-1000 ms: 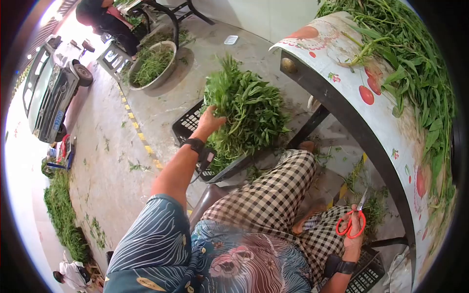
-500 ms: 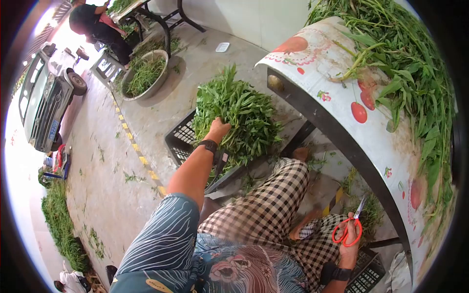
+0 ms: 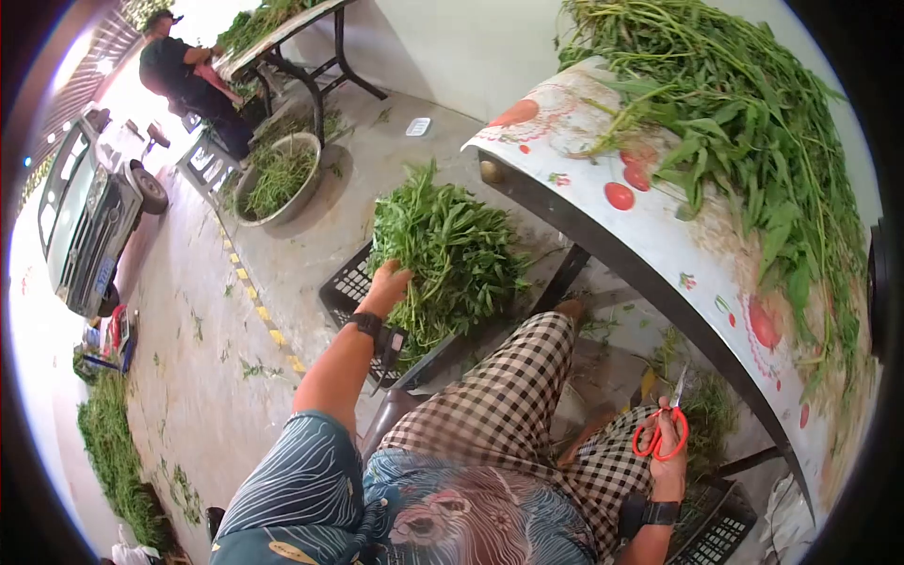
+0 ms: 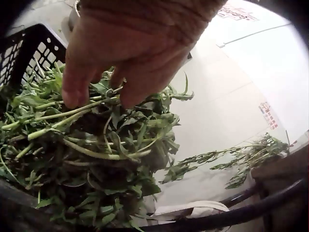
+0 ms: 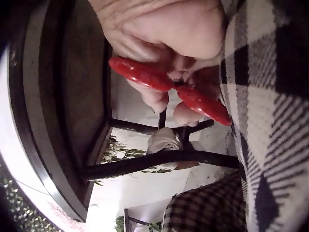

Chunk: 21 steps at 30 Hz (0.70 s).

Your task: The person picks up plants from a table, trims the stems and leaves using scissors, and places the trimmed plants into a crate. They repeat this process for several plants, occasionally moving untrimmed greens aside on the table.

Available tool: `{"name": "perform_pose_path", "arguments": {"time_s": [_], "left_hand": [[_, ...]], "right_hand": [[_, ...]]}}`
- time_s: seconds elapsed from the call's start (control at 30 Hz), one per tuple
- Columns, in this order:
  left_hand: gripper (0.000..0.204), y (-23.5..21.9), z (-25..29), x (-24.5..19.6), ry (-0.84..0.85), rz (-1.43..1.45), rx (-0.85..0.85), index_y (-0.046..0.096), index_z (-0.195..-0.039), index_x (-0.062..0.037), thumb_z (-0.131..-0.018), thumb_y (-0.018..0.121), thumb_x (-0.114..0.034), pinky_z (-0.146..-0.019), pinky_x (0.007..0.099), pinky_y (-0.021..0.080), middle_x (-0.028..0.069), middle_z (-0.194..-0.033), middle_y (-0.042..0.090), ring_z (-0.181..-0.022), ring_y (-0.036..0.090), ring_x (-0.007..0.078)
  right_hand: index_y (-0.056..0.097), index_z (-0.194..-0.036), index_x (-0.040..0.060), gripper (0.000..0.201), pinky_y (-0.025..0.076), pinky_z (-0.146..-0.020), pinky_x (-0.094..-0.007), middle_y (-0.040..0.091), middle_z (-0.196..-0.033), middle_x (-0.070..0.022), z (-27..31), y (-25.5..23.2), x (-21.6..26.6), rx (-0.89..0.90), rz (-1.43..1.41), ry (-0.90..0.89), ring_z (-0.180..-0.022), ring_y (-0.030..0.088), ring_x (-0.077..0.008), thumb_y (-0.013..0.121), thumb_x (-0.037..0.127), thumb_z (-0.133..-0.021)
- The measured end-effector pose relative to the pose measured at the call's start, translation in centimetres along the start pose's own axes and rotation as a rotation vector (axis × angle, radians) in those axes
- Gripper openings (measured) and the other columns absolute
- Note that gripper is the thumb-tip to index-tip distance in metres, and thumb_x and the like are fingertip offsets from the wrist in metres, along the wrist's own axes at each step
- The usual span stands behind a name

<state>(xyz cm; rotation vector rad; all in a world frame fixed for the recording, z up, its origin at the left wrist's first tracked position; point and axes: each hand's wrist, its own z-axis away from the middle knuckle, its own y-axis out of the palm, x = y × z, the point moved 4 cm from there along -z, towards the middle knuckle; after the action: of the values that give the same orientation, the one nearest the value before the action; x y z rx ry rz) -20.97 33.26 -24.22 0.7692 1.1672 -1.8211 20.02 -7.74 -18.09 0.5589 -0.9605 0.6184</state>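
Observation:
A big heap of leafy green stems (image 3: 457, 235) rises over a black plastic crate (image 3: 345, 290) on the floor. My left hand (image 3: 386, 285) is at the heap's near left side. In the left wrist view, the left fingertips (image 4: 76, 94) point down and rest on the stems (image 4: 91, 150), with a gap between fingers and thumb. Beside my right thigh, my right hand (image 3: 669, 461) holds scissors (image 3: 661, 433) by their red loops, blades pointing up and away. Close up, the red handles (image 5: 140, 72) sit around the fingers, the blades hidden.
To the right stands a table (image 3: 584, 226) with a fruit-patterned cover, loaded with long green stalks (image 3: 725, 122). Another crate (image 3: 720, 532) sits below it. Ahead are a round tub (image 3: 306, 193) of greens and a person (image 3: 179, 71) at another table.
The blurred greens under my left hand have settled onto the heap, and the hand now lies lower on its near left side. The head view has shifted; the right hand keeps the scissors.

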Motion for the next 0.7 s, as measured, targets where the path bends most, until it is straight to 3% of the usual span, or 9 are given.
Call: {"name": "perform_pose_path", "arguments": {"time_s": [0.07,0.1,0.27,0.33,0.4,0.47,0.5,0.57,0.7], "left_hand": [[0.051,-0.1,1.0,-0.7,0.068,0.083,0.050,0.045,-0.124,0.0020,-0.080,0.051,-0.022,-0.066,0.0310,0.050,0.0116,-0.095,0.059,-0.080,0.058,0.0182],[0.045,0.1,2.6,-2.6,0.037,0.100,0.150,0.046,-0.123,-0.0001,-0.086,0.052,-0.025,-0.072,0.0301,0.048,0.0075,-0.106,0.056,-0.093,0.056,0.0188],[0.030,3.0,11.9,-13.0,0.323,0.128,0.588,0.055,-0.104,0.0009,-0.089,0.048,-0.024,-0.073,0.0259,0.046,0.0051,-0.098,0.059,-0.088,0.057,0.0154],[0.023,4.3,16.9,-18.7,0.581,0.008,0.679,0.058,-0.093,0.0006,-0.087,0.048,-0.020,-0.069,0.0276,0.045,0.0066,-0.091,0.061,-0.084,0.058,0.0153],[0.019,4.7,23.4,-24.3,0.845,-0.128,0.591,0.059,-0.080,0.0001,-0.085,0.048,-0.015,-0.065,0.0298,0.045,0.0092,-0.084,0.062,-0.078,0.058,0.0177],[0.018,4.2,28.8,-28.0,1.124,-0.149,0.610,0.063,-0.079,-0.0012,-0.080,0.052,-0.016,-0.066,0.0318,0.049,0.0069,-0.081,0.063,-0.076,0.061,0.0230],[0.017,4.2,31.4,-29.3,1.372,-0.101,0.605,0.063,-0.075,-0.0019,-0.079,0.051,-0.013,-0.063,0.0323,0.047,0.0082,-0.077,0.063,-0.072,0.060,0.0233],[0.013,4.1,35.4,-31.3,1.625,0.054,0.740,0.064,-0.074,-0.0044,-0.078,0.052,-0.009,-0.060,0.0327,0.046,0.0091,-0.073,0.063,-0.066,0.059,0.0228],[0.014,2.9,40.5,-34.4,1.566,0.441,1.332,0.065,-0.088,-0.0116,-0.076,0.058,-0.010,-0.058,0.0325,0.048,0.0070,-0.072,0.062,-0.063,0.059,0.0199]], "right_hand": [[0.051,-0.119,0.0091,0.038,0.043,-0.044,-0.0232,0.060,-0.073,-0.0034,0.4,-0.1,0.2,-0.026,-0.020,-0.003,-0.054,0.053,-0.0078,0.057,0.030,-0.088],[0.051,-0.118,0.0084,0.038,0.043,-0.044,-0.0237,0.059,-0.072,-0.0040,0.5,-0.2,0.1,-0.032,-0.043,-0.006,-0.054,0.053,-0.0082,0.057,0.029,-0.088],[0.047,-0.118,0.0060,0.037,0.045,-0.047,-0.0290,0.057,-0.069,-0.0061,0.3,-0.4,0.1,0.084,-0.175,0.023,-0.054,0.054,-0.0146,0.058,0.021,-0.087],[0.043,-0.121,0.0046,0.040,0.045,-0.049,-0.0329,0.057,-0.069,-0.0082,0.1,-0.6,0.1,0.113,-0.201,0.014,-0.054,0.054,-0.0184,0.058,0.017,-0.085],[0.043,-0.122,0.0080,0.042,0.047,-0.047,-0.0321,0.059,-0.073,-0.0096,-0.4,-1.0,-0.3,0.129,-0.188,0.056,-0.054,0.056,-0.0183,0.060,0.016,-0.084],[0.045,-0.121,0.0082,0.044,0.046,-0.045,-0.0297,0.061,-0.075,-0.0094,-0.1,-1.6,-0.5,0.196,-0.219,0.120,-0.054,0.056,-0.0161,0.063,0.018,-0.082],[0.044,-0.122,0.0075,0.046,0.045,-0.045,-0.0284,0.061,-0.076,-0.0095,-0.1,-1.7,-0.3,0.256,-0.186,0.076,-0.053,0.055,-0.0143,0.065,0.020,-0.082],[0.044,-0.122,0.0078,0.046,0.045,-0.045,-0.0279,0.060,-0.076,-0.0095,1.3,-2.1,0.5,0.255,-0.120,0.005,-0.053,0.055,-0.0130,0.065,0.021,-0.083],[0.046,-0.123,0.0074,0.046,0.044,-0.049,-0.0253,0.060,-0.079,-0.0057,6.7,-3.0,3.4,0.276,0.043,0.015,-0.057,0.053,-0.0102,0.063,0.024,-0.084]]}}
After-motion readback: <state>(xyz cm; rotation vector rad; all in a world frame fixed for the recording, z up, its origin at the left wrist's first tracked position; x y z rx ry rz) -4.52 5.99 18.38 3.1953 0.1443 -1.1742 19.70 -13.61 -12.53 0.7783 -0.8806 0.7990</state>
